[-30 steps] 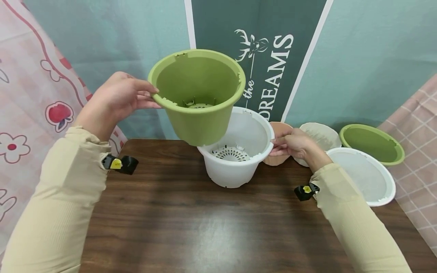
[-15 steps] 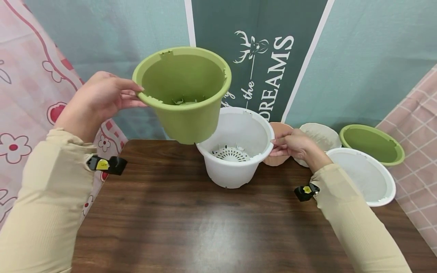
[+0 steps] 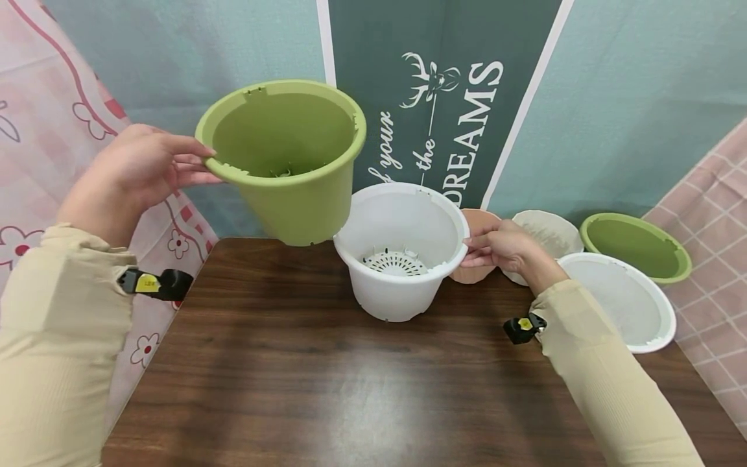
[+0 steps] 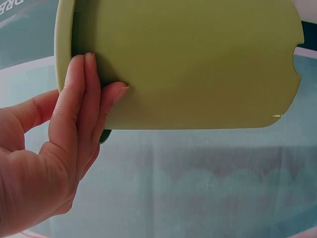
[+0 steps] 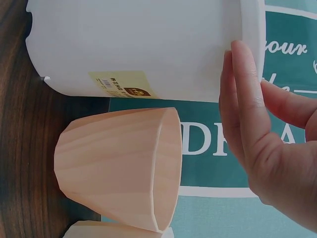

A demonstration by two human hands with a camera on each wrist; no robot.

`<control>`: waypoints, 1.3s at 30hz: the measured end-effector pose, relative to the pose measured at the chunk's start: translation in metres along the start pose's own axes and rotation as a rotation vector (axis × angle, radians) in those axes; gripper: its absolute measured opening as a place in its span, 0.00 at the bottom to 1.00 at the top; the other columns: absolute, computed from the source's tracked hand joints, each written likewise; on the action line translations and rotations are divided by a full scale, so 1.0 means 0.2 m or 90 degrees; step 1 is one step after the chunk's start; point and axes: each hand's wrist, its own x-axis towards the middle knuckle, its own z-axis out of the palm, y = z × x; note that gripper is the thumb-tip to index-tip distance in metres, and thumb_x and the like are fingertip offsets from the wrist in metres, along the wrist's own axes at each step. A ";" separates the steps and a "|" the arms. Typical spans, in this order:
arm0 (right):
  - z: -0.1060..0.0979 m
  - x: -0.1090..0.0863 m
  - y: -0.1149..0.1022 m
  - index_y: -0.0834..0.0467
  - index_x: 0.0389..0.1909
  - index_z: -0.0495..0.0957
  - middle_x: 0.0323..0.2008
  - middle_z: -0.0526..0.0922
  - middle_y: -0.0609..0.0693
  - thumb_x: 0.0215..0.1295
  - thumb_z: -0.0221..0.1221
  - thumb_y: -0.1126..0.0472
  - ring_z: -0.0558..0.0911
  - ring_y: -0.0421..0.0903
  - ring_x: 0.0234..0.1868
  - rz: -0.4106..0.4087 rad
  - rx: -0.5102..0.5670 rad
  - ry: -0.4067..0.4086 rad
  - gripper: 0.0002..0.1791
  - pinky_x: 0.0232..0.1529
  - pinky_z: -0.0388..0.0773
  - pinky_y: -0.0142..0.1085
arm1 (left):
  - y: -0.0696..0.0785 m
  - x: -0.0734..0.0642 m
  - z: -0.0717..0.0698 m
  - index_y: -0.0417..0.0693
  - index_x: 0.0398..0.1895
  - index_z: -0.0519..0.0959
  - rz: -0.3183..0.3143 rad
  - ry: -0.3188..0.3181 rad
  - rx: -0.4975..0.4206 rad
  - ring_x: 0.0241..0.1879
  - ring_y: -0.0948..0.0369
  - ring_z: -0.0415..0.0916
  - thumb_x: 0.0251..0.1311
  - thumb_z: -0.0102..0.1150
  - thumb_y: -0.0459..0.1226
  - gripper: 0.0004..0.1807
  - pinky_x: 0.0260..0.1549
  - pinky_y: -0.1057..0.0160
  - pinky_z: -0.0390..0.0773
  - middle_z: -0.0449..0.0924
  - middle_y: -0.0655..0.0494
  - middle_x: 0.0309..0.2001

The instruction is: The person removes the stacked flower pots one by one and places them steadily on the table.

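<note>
My left hand (image 3: 142, 165) pinches the left rim of a green plastic flowerpot (image 3: 292, 207), which hangs in the air above the back left of the table. In the left wrist view, the thumb lies on one side of the rim and the fingers (image 4: 74, 94) press flat under its lip. A white flowerpot (image 3: 391, 295) with a slotted bottom stands just right of the green one. My right hand (image 3: 502, 250) pinches that white pot's right rim. The right wrist view shows a yellow label (image 5: 121, 85) on its side.
A faceted peach pot (image 5: 114, 166) stands right of the white pot. Beyond it are a cream pot (image 3: 548, 233), another green pot (image 3: 636, 246) and another white pot (image 3: 618, 301). The brown wooden table (image 3: 350, 389) stretches in front; fabric hangs behind and at both sides.
My left hand has carried the green pot leftward, from overlapping the white pot to beside it. My right hand and the white pot have stayed where they were.
</note>
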 end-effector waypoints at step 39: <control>-0.01 0.00 0.00 0.76 0.52 0.58 0.27 0.80 0.56 0.66 0.45 0.73 0.83 0.49 0.29 0.003 0.003 -0.014 0.16 0.41 0.78 0.44 | -0.17 -0.01 -0.19 0.35 0.27 0.74 -0.010 0.024 0.052 0.28 0.54 0.81 0.60 0.47 0.23 0.06 0.33 0.58 0.81 0.79 0.45 0.27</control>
